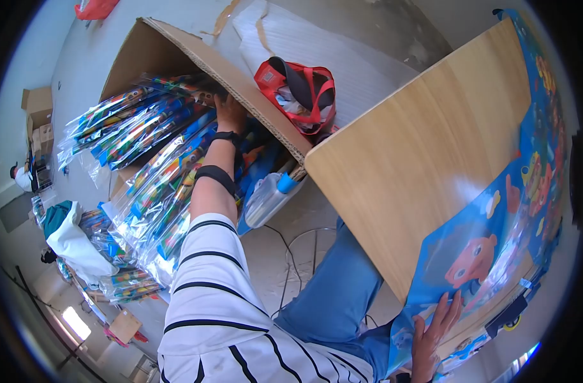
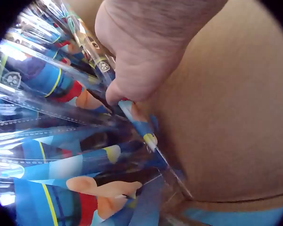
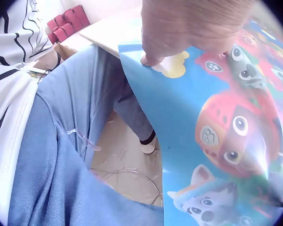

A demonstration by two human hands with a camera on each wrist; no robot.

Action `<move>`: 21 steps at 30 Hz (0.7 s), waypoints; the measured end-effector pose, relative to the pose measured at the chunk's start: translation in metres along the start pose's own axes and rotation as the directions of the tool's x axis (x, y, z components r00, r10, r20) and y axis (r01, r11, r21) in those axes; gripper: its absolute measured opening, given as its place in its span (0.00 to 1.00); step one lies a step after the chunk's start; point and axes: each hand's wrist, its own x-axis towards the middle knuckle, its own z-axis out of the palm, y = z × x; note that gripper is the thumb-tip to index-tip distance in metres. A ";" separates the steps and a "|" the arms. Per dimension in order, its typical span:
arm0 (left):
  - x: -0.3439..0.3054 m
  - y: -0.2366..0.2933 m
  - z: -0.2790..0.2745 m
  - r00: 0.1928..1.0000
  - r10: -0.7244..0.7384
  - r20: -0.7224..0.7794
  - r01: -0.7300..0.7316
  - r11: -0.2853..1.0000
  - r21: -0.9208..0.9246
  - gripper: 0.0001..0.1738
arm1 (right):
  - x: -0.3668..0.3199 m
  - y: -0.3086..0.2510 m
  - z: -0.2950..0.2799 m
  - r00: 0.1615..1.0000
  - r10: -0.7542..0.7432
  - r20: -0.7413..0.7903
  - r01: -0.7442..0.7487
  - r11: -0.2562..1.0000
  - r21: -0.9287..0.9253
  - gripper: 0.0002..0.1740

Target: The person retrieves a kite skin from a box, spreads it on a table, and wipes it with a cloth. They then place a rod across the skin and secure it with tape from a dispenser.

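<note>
My left hand point(image 1: 231, 115) reaches into a cardboard box point(image 1: 256, 105) among film-wrapped, rolled cartoon sheets point(image 1: 170, 172). In the left wrist view the left hand point(image 2: 146, 56) presses against the end of one printed roll point(image 2: 137, 117), close beside the box wall point(image 2: 231, 108); its other fingertips are hidden, and I cannot tell whether they close round the roll. At the lower right of the head view my right hand point(image 1: 435, 332) rests with extended fingers on a glossy blue cartoon sheet point(image 1: 457, 262). The right wrist view shows that sheet point(image 3: 179, 108) hanging over the table edge, its printed dogs facing up.
A wooden table point(image 1: 425, 147) stands to the right, its corner near the box. Behind the box sits a red bag point(image 1: 304, 96) with a dark cap. More wrapped rolls point(image 1: 132, 284) and a white cloth point(image 1: 81, 246) lie at the left. A wire stool ring point(image 3: 132, 176) is by my legs.
</note>
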 end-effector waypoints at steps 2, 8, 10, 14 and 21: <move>0.000 0.001 0.016 0.999 0.006 -0.041 -0.005 0.999 0.033 0.33 | 0.001 -0.003 -0.003 0.999 0.022 0.026 -0.022 1.000 -0.010 0.43; -0.012 -0.004 0.024 0.976 0.099 -0.194 -0.081 0.992 0.099 0.21 | -0.001 0.000 -0.001 1.000 0.008 0.020 -0.008 1.000 0.006 0.42; -0.010 -0.013 0.022 0.953 0.167 -0.254 -0.131 0.979 0.154 0.16 | -0.002 0.003 0.004 1.000 -0.009 -0.005 0.009 1.000 0.010 0.42; -0.030 -0.024 -0.037 0.987 0.093 -0.127 -0.073 0.985 0.154 0.08 | 0.000 -0.001 -0.001 1.000 -0.011 -0.020 0.011 1.000 0.019 0.41; -0.164 -0.052 -0.116 0.964 -0.210 -0.163 0.217 0.976 0.027 0.11 | -0.008 0.013 0.016 0.988 -0.069 -0.141 0.067 0.998 -0.020 0.42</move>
